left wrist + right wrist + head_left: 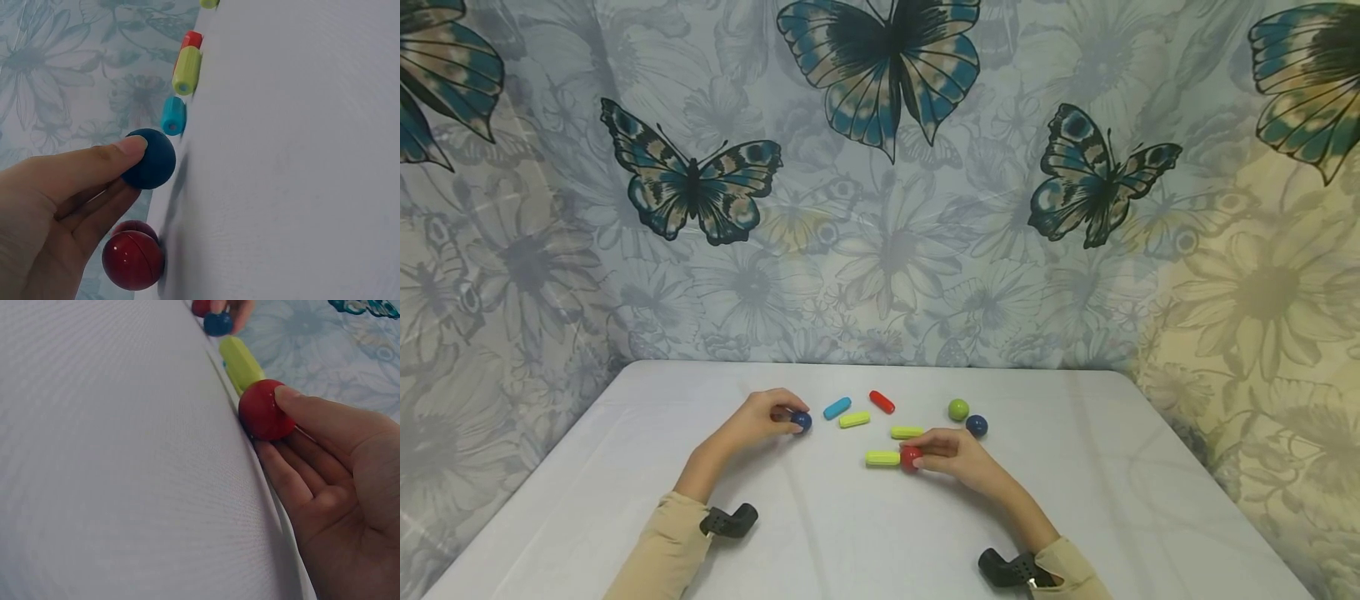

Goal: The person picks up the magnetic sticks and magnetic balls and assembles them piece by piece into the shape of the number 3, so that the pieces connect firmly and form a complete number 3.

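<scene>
My left hand (762, 415) pinches a dark blue ball (153, 161) between thumb and fingers, close over the left part of the table. Two red balls (132, 260) sit beyond that hand in the left wrist view; the hand hides them in the head view. With thumb and fingertips, my right hand (961, 456) holds another red ball (265, 410). This ball is at the right end of a yellow-green stick (882, 458) in the head view. Just behind it lies a second yellow-green stick (906, 432), partly covered by the right hand.
On the white table (820, 533), a blue stick (837, 407), a yellow-green stick (854, 420) and a red stick (882, 402) lie between the hands, farther back. A green ball (958, 409) and a dark blue ball (977, 426) stand behind the right hand. Patterned cloth (880, 283) hangs behind the table.
</scene>
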`<state>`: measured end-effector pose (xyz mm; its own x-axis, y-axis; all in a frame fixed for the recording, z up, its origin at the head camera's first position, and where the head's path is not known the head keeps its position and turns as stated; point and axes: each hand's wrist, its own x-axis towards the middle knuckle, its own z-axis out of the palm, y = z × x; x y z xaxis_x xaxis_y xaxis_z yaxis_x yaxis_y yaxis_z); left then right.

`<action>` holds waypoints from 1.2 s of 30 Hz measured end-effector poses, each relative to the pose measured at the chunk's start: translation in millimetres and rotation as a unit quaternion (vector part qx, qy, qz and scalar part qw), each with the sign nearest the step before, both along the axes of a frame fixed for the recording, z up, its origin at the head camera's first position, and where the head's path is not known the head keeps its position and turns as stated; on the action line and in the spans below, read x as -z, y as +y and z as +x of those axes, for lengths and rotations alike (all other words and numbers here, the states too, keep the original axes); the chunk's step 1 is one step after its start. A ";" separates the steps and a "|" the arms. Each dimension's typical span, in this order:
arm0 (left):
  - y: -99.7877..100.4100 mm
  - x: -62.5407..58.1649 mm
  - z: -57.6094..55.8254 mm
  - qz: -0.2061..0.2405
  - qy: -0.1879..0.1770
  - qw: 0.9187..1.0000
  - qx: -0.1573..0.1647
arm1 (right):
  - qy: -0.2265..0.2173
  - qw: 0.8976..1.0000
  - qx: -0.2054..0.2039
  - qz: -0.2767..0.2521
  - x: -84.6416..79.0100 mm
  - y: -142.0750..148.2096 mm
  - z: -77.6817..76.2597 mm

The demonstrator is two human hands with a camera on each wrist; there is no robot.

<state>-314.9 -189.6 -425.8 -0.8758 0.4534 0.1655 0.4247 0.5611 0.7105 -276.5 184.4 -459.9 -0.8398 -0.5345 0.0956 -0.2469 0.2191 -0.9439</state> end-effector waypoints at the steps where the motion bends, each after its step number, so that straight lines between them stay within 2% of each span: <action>1: 0.4 0.0 -0.1 0.009 -0.006 1.000 0.001 | 0.000 1.000 0.000 0.000 0.0 0.0 0.0; 5: 2.7 0.3 -1.1 0.049 -0.018 0.998 0.026 | 0.001 1.000 0.001 0.000 0.0 0.0 0.1; 7: 4.2 1.0 -2.3 0.063 -0.014 0.997 0.050 | 0.001 1.000 0.001 0.000 0.0 0.0 0.1; 15: 17.0 6.7 -5.4 0.080 -0.016 0.990 0.116 | -0.002 1.000 0.001 0.000 -0.1 0.2 0.1; 23: 34.6 9.7 -0.7 0.091 -0.070 0.986 0.117 | 0.002 1.000 0.007 0.006 0.0 -0.2 0.1; 30: 46.1 11.5 6.0 0.078 -0.067 0.986 0.131 | -0.009 1.000 0.014 0.013 -0.4 -1.6 0.5; 36: 54.0 15.3 8.6 0.088 -0.067 0.983 0.147 | -0.009 1.000 0.022 0.017 -0.9 -2.7 -0.4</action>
